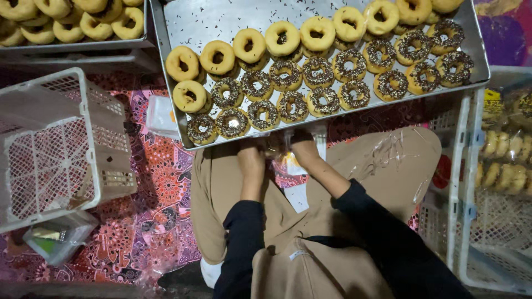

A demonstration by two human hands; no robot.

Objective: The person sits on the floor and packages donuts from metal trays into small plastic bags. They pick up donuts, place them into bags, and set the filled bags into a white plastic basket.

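Note:
A large metal tray [188, 22] rests tilted in front of me, holding rows of plain ring doughnuts [282, 37] and sprinkle-topped ones [263, 113]. Just below its near edge, my left hand [250, 160] and my right hand [303, 148] are close together above my lap. Between them they hold a clear plastic bag [280, 160] with something pale inside. The tray's edge hides my fingertips, and both hands look closed on the bag. My sleeves are dark and my trousers tan.
A white plastic basket [61, 144] lies tipped at the left. A second tray of plain doughnuts [83, 25] sits at the top left. White crates with bagged doughnuts [501, 149] stand at the right. A small clear container [58, 238] lies on the patterned mat [155, 182].

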